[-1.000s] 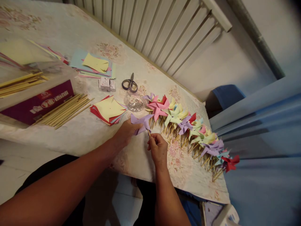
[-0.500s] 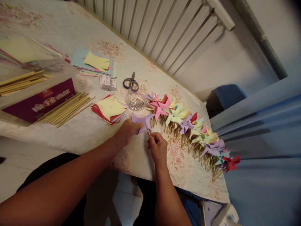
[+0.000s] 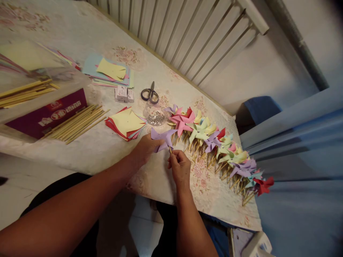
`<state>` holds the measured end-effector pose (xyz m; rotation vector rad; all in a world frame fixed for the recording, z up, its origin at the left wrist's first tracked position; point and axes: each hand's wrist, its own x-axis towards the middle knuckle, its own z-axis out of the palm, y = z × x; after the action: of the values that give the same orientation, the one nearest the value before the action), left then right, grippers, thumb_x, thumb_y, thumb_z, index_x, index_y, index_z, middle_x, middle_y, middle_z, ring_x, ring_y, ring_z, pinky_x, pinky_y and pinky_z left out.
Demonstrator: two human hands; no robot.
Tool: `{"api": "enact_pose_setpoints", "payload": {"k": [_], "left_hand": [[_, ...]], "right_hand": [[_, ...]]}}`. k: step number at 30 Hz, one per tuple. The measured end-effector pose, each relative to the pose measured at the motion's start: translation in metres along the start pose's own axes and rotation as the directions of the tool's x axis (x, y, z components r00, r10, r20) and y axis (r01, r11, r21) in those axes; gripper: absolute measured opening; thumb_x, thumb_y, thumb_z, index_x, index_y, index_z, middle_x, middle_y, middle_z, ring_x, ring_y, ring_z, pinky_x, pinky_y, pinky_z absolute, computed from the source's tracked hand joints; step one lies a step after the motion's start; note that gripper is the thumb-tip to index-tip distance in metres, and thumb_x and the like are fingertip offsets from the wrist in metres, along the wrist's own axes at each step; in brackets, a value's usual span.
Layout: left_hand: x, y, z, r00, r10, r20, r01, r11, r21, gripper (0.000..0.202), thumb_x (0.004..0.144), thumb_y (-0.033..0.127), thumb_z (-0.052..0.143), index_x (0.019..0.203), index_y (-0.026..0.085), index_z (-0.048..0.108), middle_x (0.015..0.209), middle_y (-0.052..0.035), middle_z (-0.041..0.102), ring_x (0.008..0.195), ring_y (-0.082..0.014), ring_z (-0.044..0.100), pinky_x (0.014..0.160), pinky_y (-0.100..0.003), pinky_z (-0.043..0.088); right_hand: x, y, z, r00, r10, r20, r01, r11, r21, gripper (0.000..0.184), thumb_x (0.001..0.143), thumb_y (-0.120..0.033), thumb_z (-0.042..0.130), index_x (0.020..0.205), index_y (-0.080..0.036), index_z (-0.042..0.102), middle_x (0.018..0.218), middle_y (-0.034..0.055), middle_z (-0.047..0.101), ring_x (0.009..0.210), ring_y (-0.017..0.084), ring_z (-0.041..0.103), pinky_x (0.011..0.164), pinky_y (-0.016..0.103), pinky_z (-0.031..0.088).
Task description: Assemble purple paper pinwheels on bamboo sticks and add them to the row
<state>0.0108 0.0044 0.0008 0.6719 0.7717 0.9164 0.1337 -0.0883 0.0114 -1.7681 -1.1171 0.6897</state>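
Observation:
A purple paper pinwheel (image 3: pixel 163 138) is held between my two hands above the table. My left hand (image 3: pixel 146 147) pinches its paper blades from the left. Below the blades, my right hand (image 3: pixel 180 162) is closed around the wooden stick; most of the stick is hidden in the fingers. Close beyond my left hand lies a stack of cut paper squares (image 3: pixel 125 122), yellow on top and red beneath. A clear bag of small metal pins (image 3: pixel 156 118) rests just past the pinwheel. To the right stretches a long row of finished pinwheels (image 3: pixel 211 141) in several colours.
Black-handled scissors (image 3: pixel 150 94) lie behind the pins. Small white boxes (image 3: pixel 124 94) stand by a pile of coloured paper (image 3: pixel 89 66). Loose wooden sticks (image 3: pixel 77 125) lie beside a plastic bag with a purple label (image 3: pixel 48 116). A railing (image 3: pixel 171 39) runs along the table's far edge.
Almost nothing differs. Both hands keep their hold on the purple pinwheel, and the whole view has shifted very slightly.

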Motion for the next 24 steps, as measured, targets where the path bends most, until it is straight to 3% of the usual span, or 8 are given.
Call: {"api": "enact_pose_setpoints", "payload": {"k": [9, 16, 21, 24], "left_hand": [[-0.001, 0.0, 0.0, 1.0, -0.018, 0.012, 0.018, 1.0, -0.026, 0.03, 0.056, 0.019, 0.072, 0.085, 0.012, 0.07, 0.071, -0.001, 0.07, 0.061, -0.0149, 0.058, 0.065, -0.028, 0.047], [-0.005, 0.007, 0.002, 0.998, -0.049, -0.027, 0.049, 0.999, 0.005, 0.03, 0.055, 0.019, 0.072, 0.084, 0.011, 0.069, 0.069, -0.0015, 0.068, 0.061, -0.0151, 0.057, 0.064, -0.028, 0.045], [-0.005, 0.011, -0.001, 0.997, -0.053, -0.062, 0.055, 0.998, 0.029, 0.029, 0.054, 0.018, 0.072, 0.082, 0.011, 0.07, 0.071, -0.0026, 0.07, 0.066, -0.0168, 0.059, 0.067, -0.029, 0.046], [-0.002, 0.009, -0.005, 0.997, -0.049, -0.054, 0.051, 0.998, 0.042, 0.03, 0.055, 0.017, 0.074, 0.085, 0.011, 0.07, 0.075, -0.0037, 0.071, 0.069, -0.0164, 0.06, 0.067, -0.028, 0.045]], "right_hand": [[-0.001, -0.001, 0.003, 0.999, 0.019, 0.047, -0.019, 1.0, -0.017, 0.019, 0.083, -0.038, 0.057, 0.074, -0.022, 0.061, 0.055, -0.0057, 0.057, 0.045, 0.011, 0.05, 0.047, 0.023, 0.041], [0.0, -0.002, 0.0, 1.0, 0.011, -0.001, -0.011, 1.0, 0.008, 0.019, 0.083, -0.038, 0.057, 0.076, -0.021, 0.063, 0.057, -0.0054, 0.057, 0.045, 0.011, 0.051, 0.046, 0.022, 0.04], [0.006, -0.002, -0.025, 0.994, 0.036, 0.104, -0.029, 0.997, -0.076, 0.016, 0.077, -0.034, 0.06, 0.075, -0.02, 0.068, 0.056, -0.0051, 0.058, 0.045, 0.011, 0.049, 0.046, 0.023, 0.04], [0.014, -0.001, -0.051, 0.997, 0.004, 0.082, 0.003, 0.995, -0.096, 0.016, 0.074, -0.032, 0.062, 0.074, -0.019, 0.07, 0.057, -0.0042, 0.059, 0.047, 0.011, 0.05, 0.048, 0.023, 0.041]]}}
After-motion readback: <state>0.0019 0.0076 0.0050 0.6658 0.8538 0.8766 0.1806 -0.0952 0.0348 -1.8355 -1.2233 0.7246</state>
